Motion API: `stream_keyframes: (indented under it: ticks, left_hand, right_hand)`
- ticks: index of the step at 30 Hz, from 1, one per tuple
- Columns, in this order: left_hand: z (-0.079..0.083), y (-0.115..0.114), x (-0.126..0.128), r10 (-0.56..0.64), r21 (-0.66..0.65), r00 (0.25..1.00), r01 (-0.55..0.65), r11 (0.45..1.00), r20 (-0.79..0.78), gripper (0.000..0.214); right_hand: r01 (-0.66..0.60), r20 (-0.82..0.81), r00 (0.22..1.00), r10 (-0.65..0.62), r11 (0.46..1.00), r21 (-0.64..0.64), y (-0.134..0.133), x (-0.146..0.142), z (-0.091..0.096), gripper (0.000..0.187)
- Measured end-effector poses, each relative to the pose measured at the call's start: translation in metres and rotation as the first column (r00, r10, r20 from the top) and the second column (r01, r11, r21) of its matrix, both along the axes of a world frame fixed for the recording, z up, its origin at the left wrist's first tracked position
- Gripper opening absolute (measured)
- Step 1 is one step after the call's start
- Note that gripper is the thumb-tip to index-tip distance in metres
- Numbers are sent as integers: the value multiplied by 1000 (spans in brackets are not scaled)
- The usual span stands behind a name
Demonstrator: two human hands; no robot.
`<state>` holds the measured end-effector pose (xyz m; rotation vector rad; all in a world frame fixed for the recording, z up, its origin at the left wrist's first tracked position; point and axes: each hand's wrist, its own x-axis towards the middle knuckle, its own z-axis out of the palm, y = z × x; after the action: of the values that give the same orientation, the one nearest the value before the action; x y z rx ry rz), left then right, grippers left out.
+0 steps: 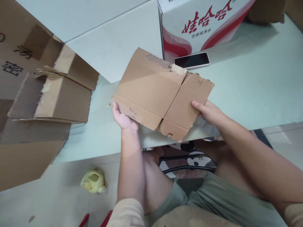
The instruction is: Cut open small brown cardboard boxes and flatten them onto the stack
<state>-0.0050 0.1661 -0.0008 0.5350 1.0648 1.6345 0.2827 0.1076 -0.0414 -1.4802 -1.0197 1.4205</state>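
A flattened piece of brown cardboard (151, 85) with fold creases and torn edges is held tilted above the pale green table. My left hand (123, 118) grips its lower left edge, thumb on top and the other fingers hidden beneath. At its right flap, my right hand (208, 112) pinches the board with the thumb on the upper face. A strip of the surface is ripped along the far edge, baring the corrugation, and a pale patch sits near the crease. Just beyond that edge lies a phone (192, 60), its screen dark.
Folded brown cartons (71, 97) lean at the left of the table (255, 91). Along the back stand a large white box (118, 47) and a white water carton (203, 28) with red print. On the floor lies a yellow jug (93, 181).
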Motion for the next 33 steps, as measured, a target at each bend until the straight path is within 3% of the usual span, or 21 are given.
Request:
stream_keyframes:
  ticks: [19, 33]
  left_hand:
    - [4, -1, 3, 13, -14, 1000, -12, 1000, 4, 61]
    - [3, -1, 3, 19, -36, 1000, -19, 999, -3, 57]
  right_hand:
    - [-2, 6, 1000, 2, 1000, -8, -1, -1, 4, 64]
    - [5, 22, 1000, -5, 1000, -6, -2, -2, 6, 60]
